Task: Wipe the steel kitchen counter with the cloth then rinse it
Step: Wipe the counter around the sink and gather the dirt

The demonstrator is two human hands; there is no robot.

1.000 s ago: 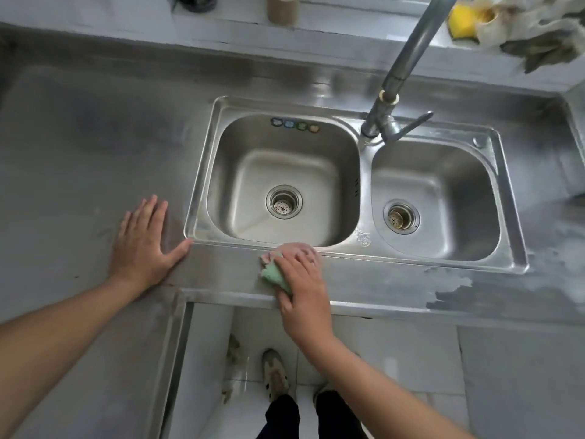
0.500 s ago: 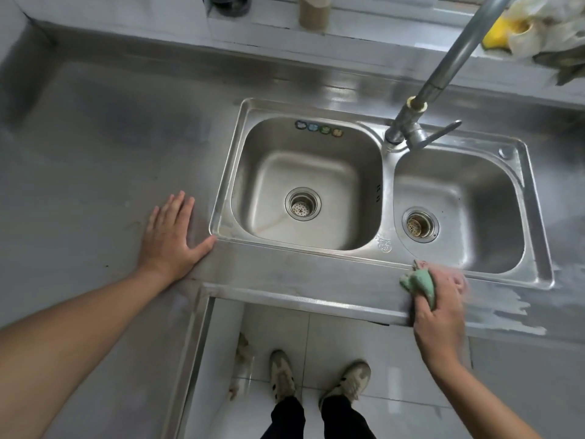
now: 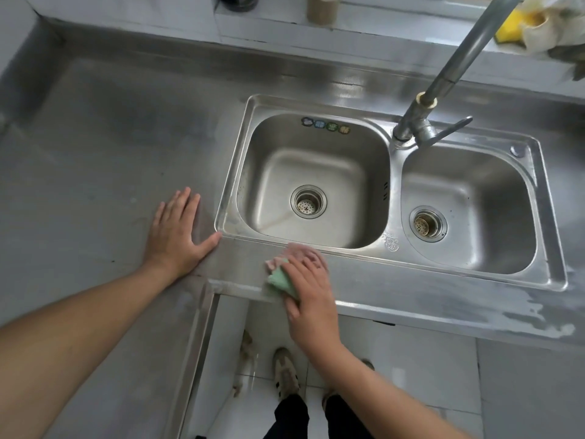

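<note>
Left grip (image 3: 177, 237): the person's bare left hand, released, lying flat with fingers spread on the counter (image 3: 95, 153); the thumb tip is at the near-left corner of the sink (image 3: 230, 172).
Right grip (image 3: 311, 299): the bare right hand, grasping the cloth (image 3: 280, 280), fingers bent over the top and blurred, thumb against the cloth's near edge.
Cloth: green on the near side and pink further back, bunched and pressed onto the narrow front strip of the counter, just in front of the left basin's rim and reaching the counter's front edge.
Sink: steel, two basins side by side, each with a round drain strainer; a row of small stickers (image 3: 326, 125) sits on the left basin's back wall.
Tap (image 3: 443, 90): stands on the divide behind the basins, its pipe slanting up and right.
Wet patch (image 3: 522, 308): pale streaks on the front strip, far right.
Back ledge: a yellow sponge (image 3: 508, 28) beside a pale rag (image 3: 550, 23), top right.
Floor (image 3: 411, 359): pale tiles, with the person's shoes (image 3: 286, 373) below the counter edge.
</note>
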